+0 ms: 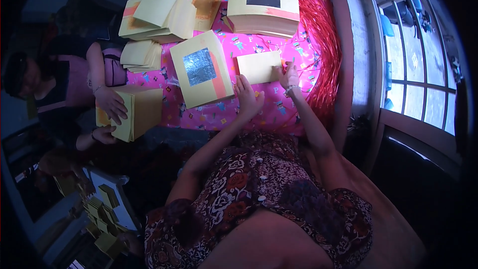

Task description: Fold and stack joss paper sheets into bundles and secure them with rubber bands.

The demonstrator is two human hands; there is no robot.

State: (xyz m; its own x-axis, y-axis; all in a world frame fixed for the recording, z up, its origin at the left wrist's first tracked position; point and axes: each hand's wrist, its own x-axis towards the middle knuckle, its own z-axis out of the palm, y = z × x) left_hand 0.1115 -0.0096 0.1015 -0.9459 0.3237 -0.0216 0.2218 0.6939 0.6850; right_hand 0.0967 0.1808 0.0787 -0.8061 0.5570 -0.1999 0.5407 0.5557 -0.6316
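A pale yellow rectangle of paper (pixel 258 67) lies on the pink patterned table cover in front of me; I cannot tell if it is one sheet or several. My left hand (pixel 250 95) rests at its lower left edge, fingers stretched out and close together. At the paper's right end, the bent fingers of my right hand (pixel 289 75) pinch its edge. Just left of my hands lies a yellow paper stack (pixel 199 89) with a silver square and an orange band. Beyond them sits a thick paper stack (pixel 239 7) with a dark square on top.
Red plastic strands (pixel 326 55) run along the table's right edge. More yellow paper stacks (pixel 162 12) fill the back left. On the left, another person's hands (pixel 112 107) hold a paper block (pixel 144 112). A barred window (pixel 418 50) is at the right.
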